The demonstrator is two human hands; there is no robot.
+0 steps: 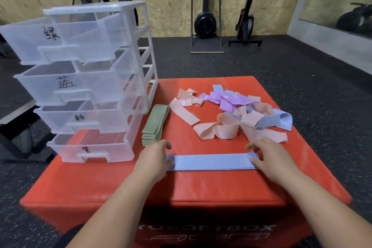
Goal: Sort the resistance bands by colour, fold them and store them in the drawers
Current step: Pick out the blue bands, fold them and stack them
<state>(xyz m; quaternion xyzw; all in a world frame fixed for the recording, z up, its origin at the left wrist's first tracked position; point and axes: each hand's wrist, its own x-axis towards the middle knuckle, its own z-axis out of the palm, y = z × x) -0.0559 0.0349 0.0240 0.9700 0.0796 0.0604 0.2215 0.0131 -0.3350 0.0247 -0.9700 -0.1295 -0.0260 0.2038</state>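
Blue band (211, 162) is lying flat, fingers (166, 144) of left hand (155, 158) and right hand (268, 157) pinching its ends; folding end-to-end likely coming next.

Two hands, left hand (155, 159) and right hand (269, 159), pinching one blue band (211, 162) by its ends. Left of the grip, one green stack (155, 125), layers too tight to count, and four drawers (90, 86). Beyond the grip, one loose pile (237, 110): pink, purple and blue bands, tangled past counting. One red box (201, 187) beneath.
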